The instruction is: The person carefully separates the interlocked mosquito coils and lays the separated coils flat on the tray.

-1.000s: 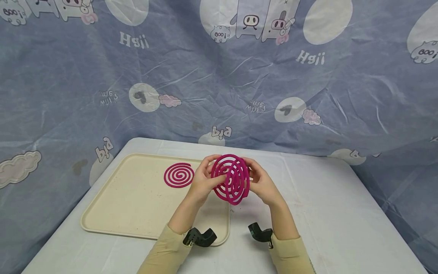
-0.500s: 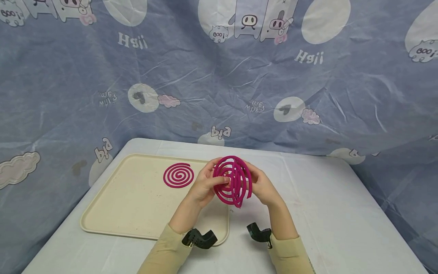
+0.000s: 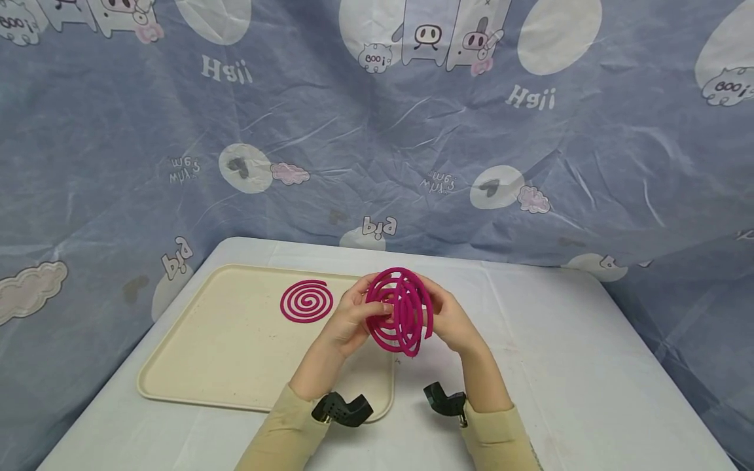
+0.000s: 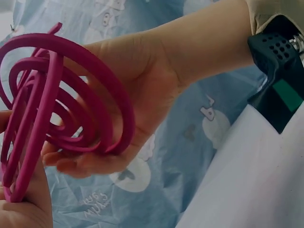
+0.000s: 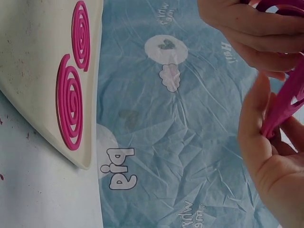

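Against a blue printed curtain [image 3: 377,131], at the right edge of the tray [image 3: 224,353], my left hand [image 3: 347,320] and right hand [image 3: 451,320] each pinch the pink coils [image 3: 403,317], their rings bunched closer than a second ago and, I judge, still interlocked.

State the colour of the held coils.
The coils are magenta, seen best in the left wrist view.

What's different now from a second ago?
The held magenta coils have turned slightly, one now looking more edge-on. Nothing was taken or let go: left hand and right hand still grip them. The loose coil the head view shows on the tray stayed put.
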The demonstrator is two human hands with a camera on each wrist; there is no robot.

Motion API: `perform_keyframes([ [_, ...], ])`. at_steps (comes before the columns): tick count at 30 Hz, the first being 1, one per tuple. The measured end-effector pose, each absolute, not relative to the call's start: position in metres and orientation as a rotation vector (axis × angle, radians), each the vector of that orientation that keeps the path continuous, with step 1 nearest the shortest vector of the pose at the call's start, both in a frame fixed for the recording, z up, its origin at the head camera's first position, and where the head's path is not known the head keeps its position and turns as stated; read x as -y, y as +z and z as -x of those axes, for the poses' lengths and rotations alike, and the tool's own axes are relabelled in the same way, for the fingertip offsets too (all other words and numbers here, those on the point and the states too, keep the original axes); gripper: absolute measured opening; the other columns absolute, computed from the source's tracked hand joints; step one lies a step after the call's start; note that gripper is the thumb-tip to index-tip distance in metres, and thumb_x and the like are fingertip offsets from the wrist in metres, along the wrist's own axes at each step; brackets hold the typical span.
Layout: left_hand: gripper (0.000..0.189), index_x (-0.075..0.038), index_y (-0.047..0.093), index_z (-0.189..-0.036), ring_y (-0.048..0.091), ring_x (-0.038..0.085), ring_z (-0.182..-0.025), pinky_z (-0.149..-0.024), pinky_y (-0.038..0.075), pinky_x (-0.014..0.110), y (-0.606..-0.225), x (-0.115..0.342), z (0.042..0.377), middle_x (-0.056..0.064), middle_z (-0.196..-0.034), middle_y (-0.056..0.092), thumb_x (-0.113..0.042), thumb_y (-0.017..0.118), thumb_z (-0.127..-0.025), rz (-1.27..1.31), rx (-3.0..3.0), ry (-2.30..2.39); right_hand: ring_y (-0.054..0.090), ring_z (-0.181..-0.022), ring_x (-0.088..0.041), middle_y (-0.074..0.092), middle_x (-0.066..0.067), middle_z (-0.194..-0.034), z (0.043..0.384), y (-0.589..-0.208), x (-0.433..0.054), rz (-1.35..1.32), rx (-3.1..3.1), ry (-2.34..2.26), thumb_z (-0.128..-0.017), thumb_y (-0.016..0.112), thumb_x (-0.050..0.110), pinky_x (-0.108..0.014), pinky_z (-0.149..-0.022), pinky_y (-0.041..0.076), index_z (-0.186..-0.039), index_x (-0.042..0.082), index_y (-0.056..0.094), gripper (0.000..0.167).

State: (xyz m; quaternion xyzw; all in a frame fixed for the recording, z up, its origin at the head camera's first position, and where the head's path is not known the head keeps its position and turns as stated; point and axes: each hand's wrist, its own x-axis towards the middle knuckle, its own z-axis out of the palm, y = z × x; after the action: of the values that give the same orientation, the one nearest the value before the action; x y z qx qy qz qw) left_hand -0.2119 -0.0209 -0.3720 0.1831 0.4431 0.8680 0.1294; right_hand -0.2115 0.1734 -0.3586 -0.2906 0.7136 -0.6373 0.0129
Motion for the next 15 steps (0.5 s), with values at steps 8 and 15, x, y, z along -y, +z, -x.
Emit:
perform_keyframes([
  [8, 0.048, -0.003, 0.042, -0.126, 0.063, 0.014, -0.081, -0.071, 0.054, 0.025, -0.3734, 0.0204, 0.2121, 0.007, -0.100, 0.062, 0.008, 0.052, -0.080, -0.586, -1.202, 2.516, 0.057, -0.106, -0.013, 0.042, -0.029, -0.133, 0.2099, -0.3576, -0.1721, 0.906, -2.193, -2.005, -0.082, 0.066, 0.003, -0.033, -0.081, 0.053, -0.140, -0.008, 0.033, 0.068],
  [15, 0.044, -0.005, 0.045, -0.123, 0.063, 0.015, -0.093, -0.079, 0.054, 0.029, -0.3699, 0.0262, 0.2123, 0.004, -0.107, 0.063, 0.008, 0.052, -0.082, -0.558, -1.286, 2.535, 0.054, -0.106, -0.023, 0.046, -0.020, -0.130, 0.2107, -0.3537, -0.1772, 0.883, -2.238, -2.027, -0.079, 0.068, -0.002, -0.036, -0.078, 0.054, -0.137, -0.002, 0.041, 0.065],
])
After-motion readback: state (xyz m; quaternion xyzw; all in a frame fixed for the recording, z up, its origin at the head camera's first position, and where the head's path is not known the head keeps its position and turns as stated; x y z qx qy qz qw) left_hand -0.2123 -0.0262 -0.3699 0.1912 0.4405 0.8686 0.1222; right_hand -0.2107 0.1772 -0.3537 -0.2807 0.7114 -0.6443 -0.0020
